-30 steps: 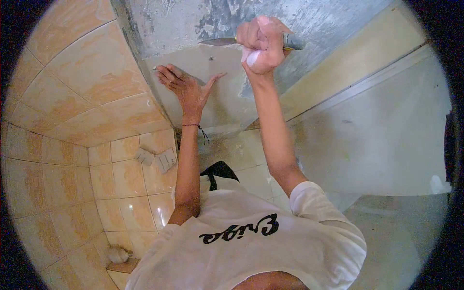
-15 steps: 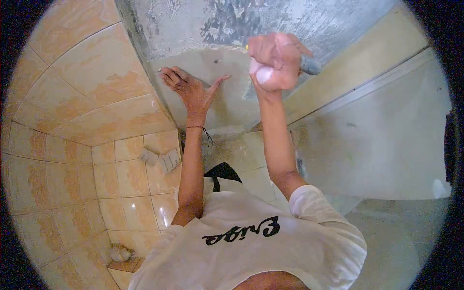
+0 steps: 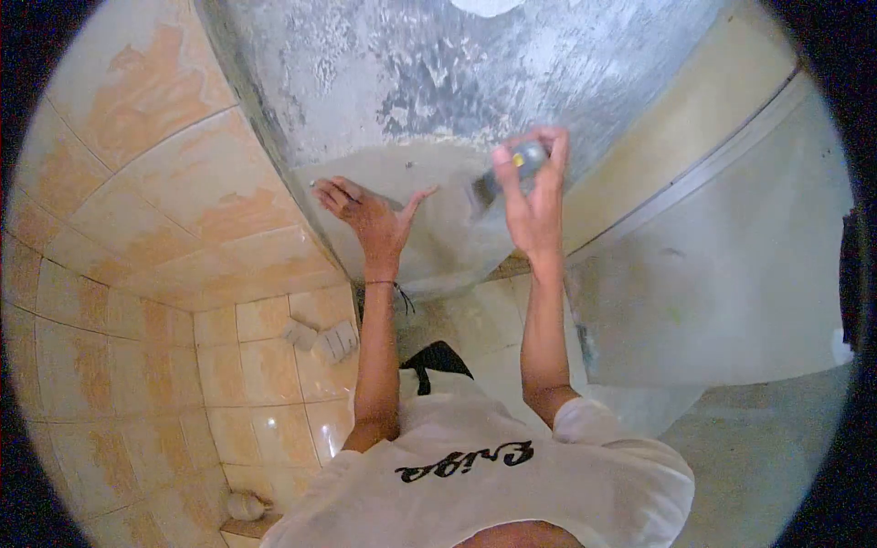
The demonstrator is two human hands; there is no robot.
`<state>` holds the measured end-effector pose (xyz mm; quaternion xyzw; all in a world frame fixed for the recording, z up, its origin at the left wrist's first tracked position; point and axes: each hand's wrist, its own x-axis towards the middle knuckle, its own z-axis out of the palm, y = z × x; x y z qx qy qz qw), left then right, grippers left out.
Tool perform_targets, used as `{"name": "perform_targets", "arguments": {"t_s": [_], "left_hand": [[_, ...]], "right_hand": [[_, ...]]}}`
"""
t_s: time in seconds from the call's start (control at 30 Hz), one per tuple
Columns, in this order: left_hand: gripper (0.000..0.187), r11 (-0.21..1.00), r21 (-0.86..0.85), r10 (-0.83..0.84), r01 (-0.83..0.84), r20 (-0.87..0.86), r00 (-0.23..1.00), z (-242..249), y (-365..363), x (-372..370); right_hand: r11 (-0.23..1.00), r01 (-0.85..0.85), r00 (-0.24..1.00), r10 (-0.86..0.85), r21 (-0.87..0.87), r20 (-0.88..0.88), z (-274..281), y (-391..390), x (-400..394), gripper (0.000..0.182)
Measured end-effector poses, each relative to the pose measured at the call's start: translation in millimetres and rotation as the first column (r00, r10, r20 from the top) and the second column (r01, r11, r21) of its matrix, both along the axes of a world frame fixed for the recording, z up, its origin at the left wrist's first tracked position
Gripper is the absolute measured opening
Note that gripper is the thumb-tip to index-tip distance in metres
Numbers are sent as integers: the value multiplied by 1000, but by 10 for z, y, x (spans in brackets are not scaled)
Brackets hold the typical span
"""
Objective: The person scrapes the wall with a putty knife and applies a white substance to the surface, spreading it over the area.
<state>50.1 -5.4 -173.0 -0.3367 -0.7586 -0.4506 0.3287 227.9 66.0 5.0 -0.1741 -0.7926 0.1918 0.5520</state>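
1. Our left hand (image 3: 373, 215) lies open and flat, fingers spread, against the smooth grey patch of the plastered wall (image 3: 438, 82), at about 9 o'clock from our right hand
2. Our right hand (image 3: 532, 196) is closed around the handle of a scraper (image 3: 512, 169), whose blade, blurred here, meets the wall just at the edge between the smooth patch and the rough, flaky coat at 12 o'clock
3. We judge that the blade could slip sideways towards 9 o'clock and catch the thumb of our left hand, since the two are near each other on the same patch
4. A steep blade angle could, we think, gouge the smooth patch; a shallow one could skate over the flakes
5. Loosened flakes and dust could fall towards our face, as we work on a surface above us
6. The tiled wall (image 3: 155, 210) meets the plaster at 9 o'clock; a stray stroke could scratch its glaze
7. Containers: we see no bucket, tub or tray; a small rounded pale thing (image 3: 245, 505) sits on a ledge at 7 o'clock, too small to tell what it is or holds
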Motion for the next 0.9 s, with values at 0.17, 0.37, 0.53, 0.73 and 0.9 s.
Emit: {"name": "perform_targets", "arguments": {"t_s": [0.17, 0.37, 0.53, 0.73, 0.9], "left_hand": [[149, 1000, -3, 0, 0, 81, 997, 10, -9, 50], [147, 1000, -17, -12, 14, 95, 995, -30, -32, 26], [143, 998, -49, 31, -28, 75, 997, 12, -13, 30], [135, 996, -81, 45, -37, 105, 993, -31, -12, 35], [133, 998, -62, 33, -26, 103, 994, -37, -2, 28]], "right_hand": [[907, 328, 881, -193, -263, 432, -268, 213, 284, 44], [372, -567, 809, 88, -735, -581, -522, 230, 635, 36], [94, -658, 696, -304, -748, -651, -501, -285, 541, 37], [207, -701, 706, 336, -683, -623, -110, -623, 455, 71], [-24, -848, 528, 66, -530, -847, 489, -772, 99, 67]]}}
